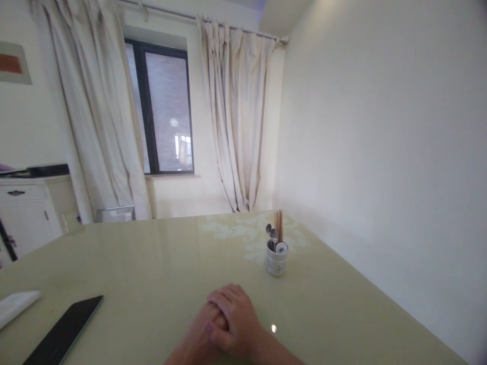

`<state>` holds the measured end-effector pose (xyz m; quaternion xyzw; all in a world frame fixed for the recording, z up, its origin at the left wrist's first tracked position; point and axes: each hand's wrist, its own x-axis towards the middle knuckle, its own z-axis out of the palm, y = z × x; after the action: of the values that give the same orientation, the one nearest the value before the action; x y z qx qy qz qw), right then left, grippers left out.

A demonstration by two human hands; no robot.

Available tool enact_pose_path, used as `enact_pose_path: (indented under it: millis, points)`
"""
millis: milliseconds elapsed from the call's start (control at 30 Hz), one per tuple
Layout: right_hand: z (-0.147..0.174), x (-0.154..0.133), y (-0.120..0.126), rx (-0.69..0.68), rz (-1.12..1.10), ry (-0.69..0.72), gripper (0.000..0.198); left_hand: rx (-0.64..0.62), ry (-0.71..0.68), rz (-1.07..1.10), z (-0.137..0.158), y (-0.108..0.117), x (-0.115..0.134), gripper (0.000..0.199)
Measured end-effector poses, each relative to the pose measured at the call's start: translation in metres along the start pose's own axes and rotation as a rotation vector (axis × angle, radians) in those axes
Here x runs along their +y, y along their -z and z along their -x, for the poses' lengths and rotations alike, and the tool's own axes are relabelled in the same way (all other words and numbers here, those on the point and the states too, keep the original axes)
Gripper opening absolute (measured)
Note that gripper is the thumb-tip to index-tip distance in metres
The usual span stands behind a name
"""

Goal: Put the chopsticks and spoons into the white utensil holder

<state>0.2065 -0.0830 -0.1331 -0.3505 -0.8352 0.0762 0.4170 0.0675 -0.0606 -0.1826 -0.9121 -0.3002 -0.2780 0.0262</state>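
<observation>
My two hands are clasped together low in the middle of the head view, just above or resting on the table (pixel 152 268). My right hand (pixel 239 317) lies over the left one, its fingers wrapped around it and its thumb folded across the front. Beneath it, my left hand (pixel 200 324) is closed, its fingers partly covered. No object shows in either hand. Beyond them, a little to the right, a white utensil holder (pixel 276 266) stands upright. In it are metal spoons (pixel 273 234), brown chopsticks (pixel 280 225) and a round white piece (pixel 281 248).
A dark flat tablet-like device (pixel 64 332) lies at the left, beside a white object (pixel 17 305) cut off by the frame edge. A white wall (pixel 380 177) runs along the table's right side. Curtains (pixel 243 111), a window (pixel 169 111) and a white cabinet (pixel 30 218) stand behind.
</observation>
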Motion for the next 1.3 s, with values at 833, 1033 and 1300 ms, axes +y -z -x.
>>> enact_pose_path:
  millis: [833, 1033, 1300]
  points:
    - [0.012, 0.126, 0.093, 0.923, 0.155, -0.648, 0.098, 0.179, 0.198, 0.100, -0.013, 0.039, 0.003, 0.030]
    - [0.012, 0.148, 0.079, 0.793, -0.005, -0.675, 0.087, 0.145, 0.239, 0.082, -0.008, 0.037, -0.002, 0.033]
    - [0.013, 0.146, 0.081, 0.783, 0.021, -0.657, 0.066, 0.094, 0.232, 0.041, -0.007, 0.033, -0.001, 0.038]
